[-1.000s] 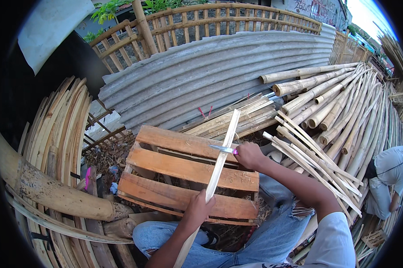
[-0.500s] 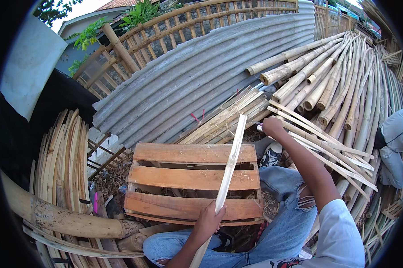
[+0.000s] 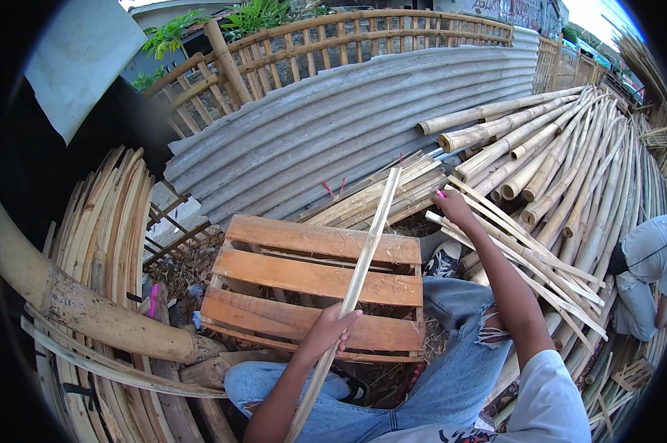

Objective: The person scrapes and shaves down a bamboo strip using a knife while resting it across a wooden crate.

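My left hand is closed round a long pale bamboo strip. The strip slants from beside my left forearm up across a low slatted wooden stand, its far tip past the stand's back edge. My right hand is raised beyond my right knee, to the right of the strip's tip and apart from it. Its fingers are wrapped round the pink handle of a small knife; the blade is hard to make out now. Close to that hand, split bamboo strips lie in a loose fan.
Bamboo poles are heaped at the right, where another person crouches. Corrugated sheeting stands behind. At the left are bundled strips and a thick bamboo pole. More strips lie behind the stand.
My view has tilted up slightly. My left hand has shifted left and its thumb now sticks out along the strip. The right hand has turned, so the knife's pink handle shows.
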`<control>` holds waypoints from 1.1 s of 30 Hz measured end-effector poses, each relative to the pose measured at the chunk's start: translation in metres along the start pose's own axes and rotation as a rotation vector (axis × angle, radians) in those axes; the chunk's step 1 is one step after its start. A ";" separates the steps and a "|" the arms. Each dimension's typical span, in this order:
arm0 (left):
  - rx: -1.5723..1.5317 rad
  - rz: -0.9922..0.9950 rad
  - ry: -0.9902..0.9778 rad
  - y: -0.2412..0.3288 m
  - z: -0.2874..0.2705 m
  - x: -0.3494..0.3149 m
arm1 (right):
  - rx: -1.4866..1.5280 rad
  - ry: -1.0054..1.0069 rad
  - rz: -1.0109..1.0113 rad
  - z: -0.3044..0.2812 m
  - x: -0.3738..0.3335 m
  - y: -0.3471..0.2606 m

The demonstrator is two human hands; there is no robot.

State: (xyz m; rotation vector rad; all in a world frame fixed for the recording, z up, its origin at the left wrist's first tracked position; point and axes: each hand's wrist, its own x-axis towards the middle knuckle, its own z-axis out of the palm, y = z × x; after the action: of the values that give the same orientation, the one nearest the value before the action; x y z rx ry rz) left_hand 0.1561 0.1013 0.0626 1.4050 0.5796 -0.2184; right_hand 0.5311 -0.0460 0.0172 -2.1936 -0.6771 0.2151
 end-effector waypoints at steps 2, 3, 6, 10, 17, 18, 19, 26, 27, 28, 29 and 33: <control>-0.011 0.017 0.001 -0.005 -0.004 0.002 | 0.087 -0.044 0.046 0.006 -0.005 -0.019; -0.021 0.018 -0.021 -0.003 -0.002 0.003 | 0.113 -0.042 0.077 0.006 -0.011 -0.023; -0.025 0.016 0.008 0.002 -0.002 0.001 | 0.333 -0.125 0.066 0.013 -0.012 -0.028; -0.021 0.028 0.031 0.004 -0.006 0.000 | 0.474 -0.304 0.120 0.011 -0.023 -0.052; -0.228 0.047 -0.104 -0.002 -0.015 0.008 | 0.071 -0.413 -0.212 0.022 -0.066 -0.119; -0.307 0.049 -0.138 -0.003 -0.017 0.008 | 0.024 -0.434 -0.245 0.022 -0.077 -0.132; -0.385 0.050 -0.169 -0.004 -0.019 0.009 | -0.021 -0.456 -0.280 0.023 -0.088 -0.143; -0.511 -0.005 -0.180 0.001 -0.020 0.011 | -0.312 -0.497 -0.364 0.043 -0.125 -0.163; -0.420 0.008 -0.120 0.002 -0.019 0.012 | -0.325 -0.468 -0.391 0.048 -0.125 -0.158; -0.329 0.020 -0.060 0.002 -0.017 0.013 | -0.336 -0.438 -0.410 0.052 -0.120 -0.152; -0.339 -0.004 -0.050 0.001 -0.016 0.010 | -0.323 -0.462 -0.400 0.054 -0.120 -0.152; -0.068 0.004 0.098 0.005 -0.013 0.015 | -0.408 -0.469 -0.347 0.055 -0.108 -0.154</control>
State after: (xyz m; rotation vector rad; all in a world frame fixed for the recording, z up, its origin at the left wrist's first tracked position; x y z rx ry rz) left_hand 0.1680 0.1172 0.0589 1.3565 0.6587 -0.1258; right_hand 0.3593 0.0133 0.0891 -2.3744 -1.4559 0.4489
